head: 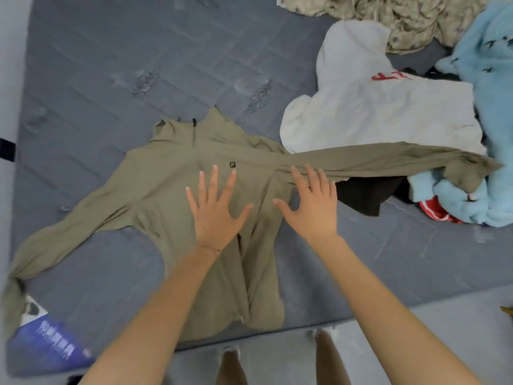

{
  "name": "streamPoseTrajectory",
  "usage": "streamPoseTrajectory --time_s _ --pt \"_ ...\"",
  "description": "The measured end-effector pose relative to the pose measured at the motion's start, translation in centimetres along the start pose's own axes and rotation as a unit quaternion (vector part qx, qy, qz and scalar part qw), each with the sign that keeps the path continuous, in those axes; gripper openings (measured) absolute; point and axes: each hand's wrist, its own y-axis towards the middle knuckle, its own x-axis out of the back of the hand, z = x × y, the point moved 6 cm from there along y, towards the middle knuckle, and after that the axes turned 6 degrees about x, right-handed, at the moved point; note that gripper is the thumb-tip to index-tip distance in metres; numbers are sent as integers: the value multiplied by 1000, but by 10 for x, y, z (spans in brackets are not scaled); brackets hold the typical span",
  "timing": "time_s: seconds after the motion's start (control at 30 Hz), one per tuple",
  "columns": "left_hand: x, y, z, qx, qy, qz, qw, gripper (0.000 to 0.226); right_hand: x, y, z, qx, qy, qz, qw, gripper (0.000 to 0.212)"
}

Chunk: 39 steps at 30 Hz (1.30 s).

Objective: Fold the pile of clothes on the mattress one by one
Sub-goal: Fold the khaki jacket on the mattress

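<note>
A bedroom in a home is suggested. A grey quilted mattress (97, 65) is seen beside a pale floor (458, 315). Everyday clothes are heaped on it: a white hoodie (374, 112), a light blue fleece (488, 65) and a camouflage garment (402, 15). An olive jacket (172, 184) is spread flat.

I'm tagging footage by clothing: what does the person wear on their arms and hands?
Nothing covers them: no sleeves or gloves show. The left hand has a thin bracelet at its wrist; the right hand shows no ring, watch or band.
</note>
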Motion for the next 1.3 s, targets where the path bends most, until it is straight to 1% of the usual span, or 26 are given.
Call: streamPoseTrajectory --time_s 0.1,0.2,0.37,0.53,0.67,0.77,0.87,0.93,1.0,1.07,1.13,1.17,1.2,1.3 --pt "15 -20 67 8 4 17 1000 78 -23 -15 54 -14 17 0 1000 86" --pt "24 -39 118 24 2 42 999 79 -44 -32 95 -29 33 5 999 84" --pt "18 -66 169 62 -27 68 995 80 -76 -57 125 -53 29 49 997 80" --pt "-19 -89 196 96 -64 103 988 78 -114 -73 118 -73 27 81 994 80" --pt "-67 -115 212 191 -142 151 959 82 -159 -92 93 -117 37 141 982 82" --pt "-107 -140 223 241 -163 182 939 84 -197 -114 68 -154 50 189 969 86" --pt "-133 -164 228 303 -174 171 921 85 -228 -143 39 -216 76 226 947 89" --pt "-139 -177 225 319 -161 132 924 75 -239 -159 26 -237 95 226 940 88" --pt "-143 -187 220 319 -171 101 927 56 -241 -166 21 -222 106 183 952 84" --pt "-150 -196 218 328 -188 97 921 37 -239 -170 20 -220 139 141 955 81" --pt "-153 -202 217 332 -205 82 917 17 -240 -176 16 -240 177 128 946 74" --pt "-153 -203 218 330 -214 66 917 9 -241 -180 13 -252 183 128 942 64" --pt "-151 -203 218 328 -223 48 917 7 -242 -185 9 -262 185 126 939 52" --pt "-137 -209 219 333 -264 -20 905 15 -243 -201 0 -275 192 119 934 13"
